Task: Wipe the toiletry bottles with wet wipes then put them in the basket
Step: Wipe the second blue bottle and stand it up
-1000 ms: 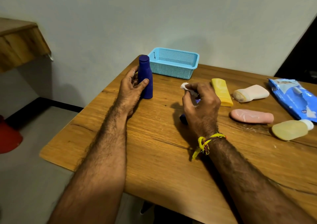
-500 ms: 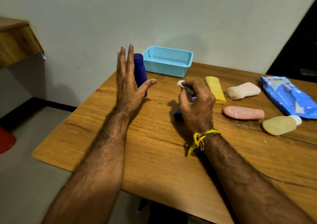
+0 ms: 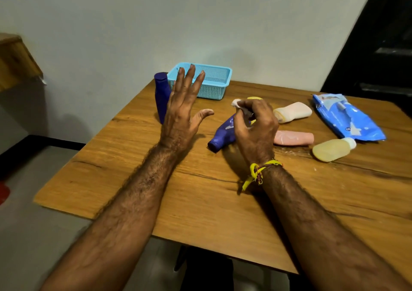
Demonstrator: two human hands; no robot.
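While left hand (image 3: 180,114) hovers with fingers spread, holding nothing, right hand (image 3: 256,125) pinches a wet wipe (image 3: 236,103) over the lying blue bottle (image 3: 223,134); basket (image 3: 214,90) at worktop's (image 3: 200,201) far edge.

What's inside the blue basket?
Nothing shows inside the blue basket where its mesh walls and bottom are visible. The raised left hand covers its left end, so that corner can't be checked.

View: one head camera (wide-angle), worn by the person.
Facing: forward and down over the tabletop (image 3: 200,201), toward the wall (image 3: 156,23).
Nearness: close; both forearms fill the foreground, the basket (image 3: 214,88) at the far edge.
Overlap: a single view, nothing shared.
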